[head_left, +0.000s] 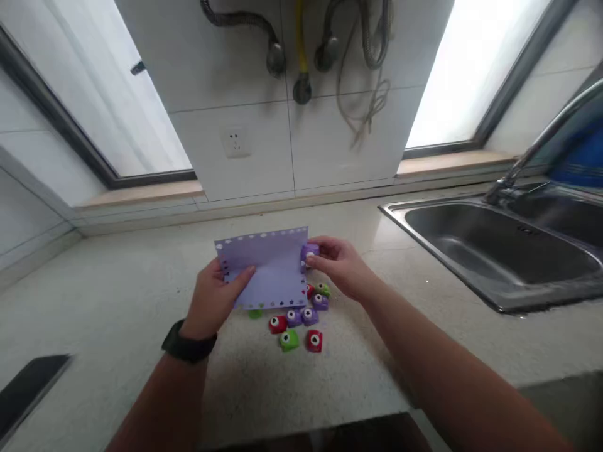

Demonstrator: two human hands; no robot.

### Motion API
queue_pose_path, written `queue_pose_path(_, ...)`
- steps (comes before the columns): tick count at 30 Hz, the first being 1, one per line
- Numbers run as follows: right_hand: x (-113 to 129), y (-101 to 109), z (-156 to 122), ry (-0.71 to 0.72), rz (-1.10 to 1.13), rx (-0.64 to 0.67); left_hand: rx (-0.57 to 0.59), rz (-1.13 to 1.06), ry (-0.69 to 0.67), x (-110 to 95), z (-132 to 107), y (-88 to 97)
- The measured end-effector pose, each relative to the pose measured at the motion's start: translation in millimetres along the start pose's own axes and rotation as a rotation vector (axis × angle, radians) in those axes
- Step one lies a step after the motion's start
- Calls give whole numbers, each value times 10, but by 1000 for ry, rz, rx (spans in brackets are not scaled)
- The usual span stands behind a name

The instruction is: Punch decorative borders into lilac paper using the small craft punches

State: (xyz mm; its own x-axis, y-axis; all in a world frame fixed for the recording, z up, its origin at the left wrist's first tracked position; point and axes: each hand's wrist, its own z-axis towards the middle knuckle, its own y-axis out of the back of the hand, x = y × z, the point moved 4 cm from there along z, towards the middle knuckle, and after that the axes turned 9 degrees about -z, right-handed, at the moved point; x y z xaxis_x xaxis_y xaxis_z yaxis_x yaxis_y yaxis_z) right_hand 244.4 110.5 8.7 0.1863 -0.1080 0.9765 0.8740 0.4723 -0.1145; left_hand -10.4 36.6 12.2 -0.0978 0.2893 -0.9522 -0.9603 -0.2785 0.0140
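Note:
A sheet of light purple paper [271, 270], with small punched shapes along its edges, is held up above the counter. My left hand [211, 295] grips its left side, thumb lying across the front. At the right edge of the sheet, my right hand [342, 263] is closed around a purple craft punch [309, 252] that sits against the paper. Below the sheet lie several more small punches, among them a red punch [315, 341], a green punch [289, 339] and a purple punch [309, 316]. The paper partly covers another green punch [255, 313].
A steel sink [490, 245] with a curved faucet [541, 132] is set into the right of the pale counter [141, 282]. A dark flat object [31, 389] lies at the left front. Behind, a tiled wall holds a socket [235, 142] and hanging hoses [245, 20].

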Motion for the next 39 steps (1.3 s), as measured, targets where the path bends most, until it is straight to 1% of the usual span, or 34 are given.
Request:
queue_pose_path(5, 8, 7, -7, -28, 13, 24, 15, -14, 7, 20, -3, -4)
queue_pose_path(11, 31, -70, 11, -82, 85, 67, 59, 12, -58, -3, 11, -33)
queue_pose_path(16, -33, -42, 37, -107, 27, 41, 92, -27, -47, -5, 15, -74)
queue_pose_path(20, -66, -47, 50, -76, 51, 29, 134, -39, -22, 5, 9, -105)
queue_pose_path(24, -57, -71, 48, -58, 65, 33, 116, -42, -16, 8, 13, -98)
queue_pose_path(28, -72, -88, 40, -98, 99, 54, 123, -74, -11, 16, 26, -113)
queue_pose_path(32, -123, -87, 42, -145, 144, 37, 114, -79, -8, 36, 38, -120)
queue_pose_path(39, -134, -95, 43, -153, 119, 39, 107, -80, -4, 50, 36, -112)
